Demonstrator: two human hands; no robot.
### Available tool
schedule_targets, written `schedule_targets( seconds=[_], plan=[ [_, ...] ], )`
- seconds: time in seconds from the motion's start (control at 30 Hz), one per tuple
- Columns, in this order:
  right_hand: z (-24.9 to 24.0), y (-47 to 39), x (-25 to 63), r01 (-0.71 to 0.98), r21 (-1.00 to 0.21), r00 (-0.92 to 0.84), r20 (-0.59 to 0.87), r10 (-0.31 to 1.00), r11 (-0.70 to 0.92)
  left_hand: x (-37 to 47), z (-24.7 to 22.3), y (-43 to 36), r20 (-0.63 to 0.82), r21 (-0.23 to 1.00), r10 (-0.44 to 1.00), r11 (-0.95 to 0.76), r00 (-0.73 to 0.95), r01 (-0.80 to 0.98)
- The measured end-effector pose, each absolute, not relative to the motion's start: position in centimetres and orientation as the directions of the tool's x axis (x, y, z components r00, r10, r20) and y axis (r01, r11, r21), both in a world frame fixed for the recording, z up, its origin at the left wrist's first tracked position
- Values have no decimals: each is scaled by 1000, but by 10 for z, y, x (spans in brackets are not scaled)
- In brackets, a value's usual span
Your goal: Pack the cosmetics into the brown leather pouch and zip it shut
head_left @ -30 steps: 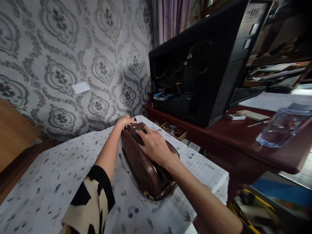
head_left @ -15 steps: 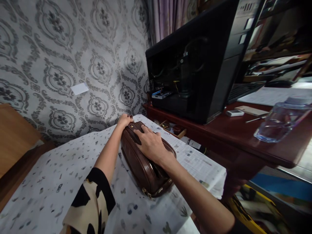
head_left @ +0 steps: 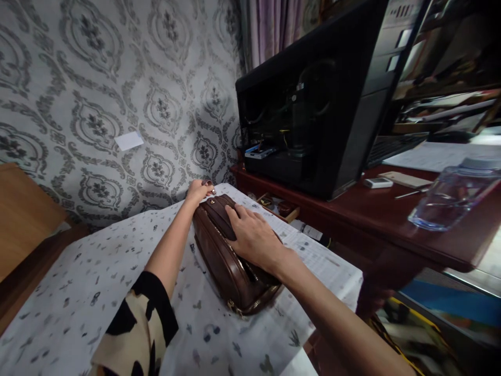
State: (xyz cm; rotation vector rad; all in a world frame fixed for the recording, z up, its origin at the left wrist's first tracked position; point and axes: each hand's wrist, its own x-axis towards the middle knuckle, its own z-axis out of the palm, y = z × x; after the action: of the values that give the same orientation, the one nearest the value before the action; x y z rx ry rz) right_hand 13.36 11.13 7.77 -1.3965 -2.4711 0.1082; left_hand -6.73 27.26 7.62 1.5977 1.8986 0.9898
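Note:
A brown leather bag (head_left: 219,258) with brass-coloured zippers lies on a white patterned cloth (head_left: 129,261). At the bag's far end, my left hand (head_left: 199,191) has its fingers closed around a small brown strap with a metal ring. My right hand (head_left: 254,235) rests on top of the bag with its fingers spread, the fingertips near the middle of the upper side. Part of the zipper beneath my right hand is hidden.
A black computer case (head_left: 301,115) stands on a dark red desk (head_left: 391,224) at the right. Near it are a clear bottle (head_left: 450,196), a small white box (head_left: 378,183) and an open drawer (head_left: 293,215). Patterned wallpaper lies behind.
My left hand has lifted slightly off the bag's end with the strap. My right hand has slid a little to the right, showing more of the bag's top and zipper.

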Motion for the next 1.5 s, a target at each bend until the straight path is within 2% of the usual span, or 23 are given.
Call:
schedule_targets(
  seconds=[0.17, 0.33, 0.67, 0.9, 1.1, 1.2, 1.33, 1.5],
  plan=[
    [72, 93, 151, 865, -194, -433, 172, 885, 462, -70, 83, 255, 93, 775, 978, 48, -189, 631],
    [66, 83, 159, 849, -311, -378, 208, 902, 428, -78, 79, 229, 183, 734, 962, 4, -204, 679],
    [37, 92, 152, 747, -482, -242, 443, 863, 457, -57, 59, 202, 313, 644, 874, 92, -371, 760],
    [41, 93, 148, 666, -604, -199, 422, 885, 438, -44, 64, 193, 334, 603, 829, 177, -448, 777],
    [41, 94, 150, 665, -600, -208, 423, 882, 444, -41, 65, 193, 341, 598, 811, 204, -476, 775],
    [30, 90, 154, 631, -596, -216, 482, 849, 498, -41, 65, 192, 345, 595, 808, 205, -477, 777],
    [9, 76, 152, 631, -569, -119, 602, 790, 528, -39, 65, 190, 347, 587, 807, 211, -478, 782],
    [-3, 67, 132, 710, -535, 15, 661, 750, 458, -39, 63, 190, 345, 580, 808, 217, -477, 785]
  ],
)
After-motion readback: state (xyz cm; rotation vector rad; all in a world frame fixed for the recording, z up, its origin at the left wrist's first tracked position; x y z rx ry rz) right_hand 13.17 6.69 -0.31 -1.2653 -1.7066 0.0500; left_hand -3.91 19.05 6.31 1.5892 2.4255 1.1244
